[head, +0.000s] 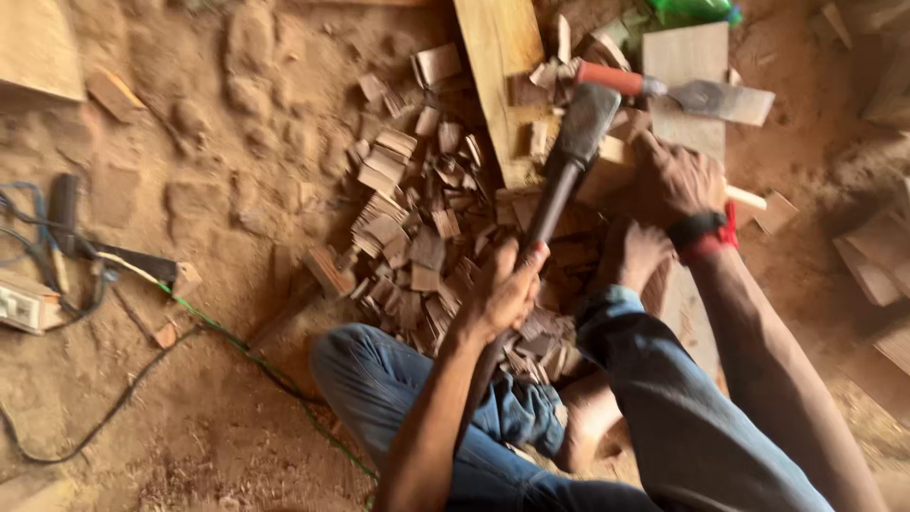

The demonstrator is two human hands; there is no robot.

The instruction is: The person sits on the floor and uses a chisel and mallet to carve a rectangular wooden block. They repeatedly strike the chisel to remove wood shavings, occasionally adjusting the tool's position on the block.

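Mid-swing step, I judge: the left hand (502, 289) grips a dark-handled adze (569, 152) at frame centre; the right hand (678, 180) closes on a wood piece (607, 156) upper right — chips (408, 237) around; next blow needs fingers clear.

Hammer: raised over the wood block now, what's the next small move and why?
Probably bring the hammer down onto the wood block. The left hand grips its handle with the head above the block, while the right hand steadies the piece among the wood chips.
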